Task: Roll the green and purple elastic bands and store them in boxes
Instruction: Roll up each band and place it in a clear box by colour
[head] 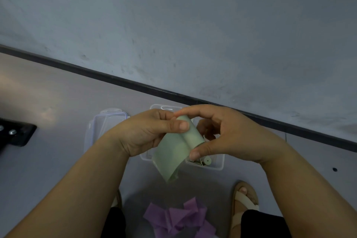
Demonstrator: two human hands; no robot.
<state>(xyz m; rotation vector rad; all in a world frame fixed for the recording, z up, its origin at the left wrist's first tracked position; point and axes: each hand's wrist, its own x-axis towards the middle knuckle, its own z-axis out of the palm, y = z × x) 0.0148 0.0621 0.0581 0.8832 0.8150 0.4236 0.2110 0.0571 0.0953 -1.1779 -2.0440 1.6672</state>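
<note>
While the left hand (152, 129) and right hand (228, 135) pinch the half-rolled green band (170, 152), I see the box (220, 163) beneath holding what may be green rolls (206, 160).

Black clothing (264, 226) covers both legs at the bottom edge of the view. The right sandal (244, 202) has broad cream straps over a tan footbed, toes showing at its front; only a sliver of the left sandal (118, 199) shows. The left forearm (77, 189) and right forearm (301, 179) are bare
</note>
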